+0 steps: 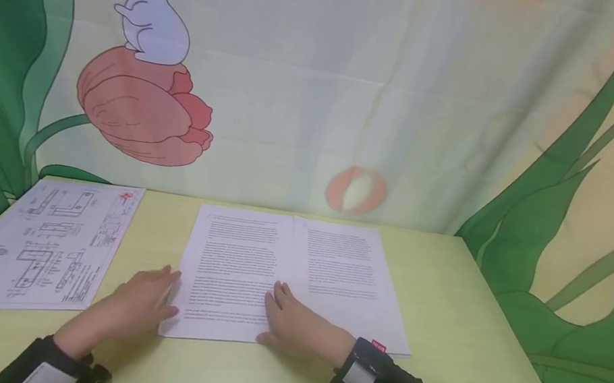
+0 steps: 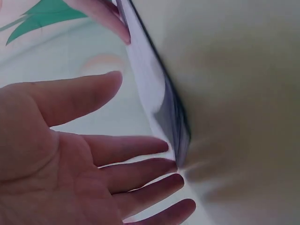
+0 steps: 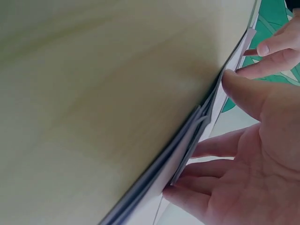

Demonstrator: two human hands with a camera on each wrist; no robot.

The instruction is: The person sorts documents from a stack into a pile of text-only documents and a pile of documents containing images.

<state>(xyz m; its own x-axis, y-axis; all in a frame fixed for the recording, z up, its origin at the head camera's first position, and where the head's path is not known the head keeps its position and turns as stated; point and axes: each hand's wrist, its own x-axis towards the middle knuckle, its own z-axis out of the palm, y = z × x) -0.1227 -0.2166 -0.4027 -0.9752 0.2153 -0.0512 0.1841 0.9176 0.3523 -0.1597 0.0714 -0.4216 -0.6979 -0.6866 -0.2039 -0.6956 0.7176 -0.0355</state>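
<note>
Two stacks of printed paper lie side by side on the table. At the left edge of the left paper stack (image 1: pixel 237 254), my left hand (image 1: pixel 139 302) touches the side with extended fingers. My right hand (image 1: pixel 295 326) lies at that stack's right side, fingertips on the page and thumb by its lower edge. The right paper stack (image 1: pixel 341 259) extends beyond this hand. In the left wrist view, the fingers (image 2: pixel 136 176) reach straight to the paper edges, which spread slightly. Layered sheets (image 3: pixel 164 171) show beside the right thumb and fingers in the right wrist view.
A sheet with technical drawings (image 1: pixel 57 243) lies on the left of the yellowish table (image 1: pixel 436 296). Behind the table hangs a cloth (image 1: pixel 278 77) printed with a rabbit, flowers and leaves. Both wrists carry black straps with devices (image 1: pixel 364 373).
</note>
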